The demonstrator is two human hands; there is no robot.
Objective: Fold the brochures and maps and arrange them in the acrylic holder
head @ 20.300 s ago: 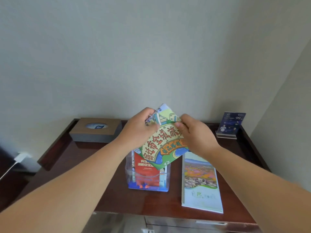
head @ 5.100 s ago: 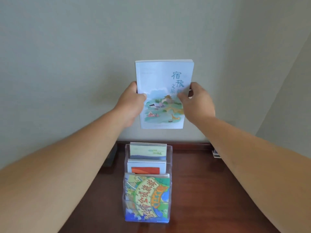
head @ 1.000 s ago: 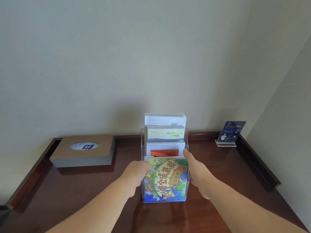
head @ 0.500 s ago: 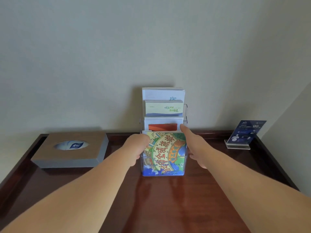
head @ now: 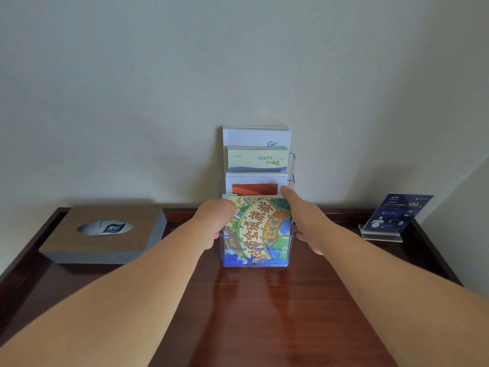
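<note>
Clear acrylic tiered holder (head: 291, 165), folded brochures (head: 256, 160) slotted in, stands on dark wooden table (head: 264, 313) – likely light, stiff, slick. Left hand (head: 214, 223) grips its left wall; right hand (head: 304, 223) presses opposite, forefinger straight – best held by both walls

Left hand (head: 214, 224), right hand (head: 304, 221) against acrylic holder (head: 291, 168) — brochures (head: 256, 160) tiered inside

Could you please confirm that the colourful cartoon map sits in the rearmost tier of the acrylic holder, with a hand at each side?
Not quite: the head view shows the colourful cartoon map in the front tier of the acrylic holder, not the rearmost. The left hand and the right hand are indeed at its sides.
</note>
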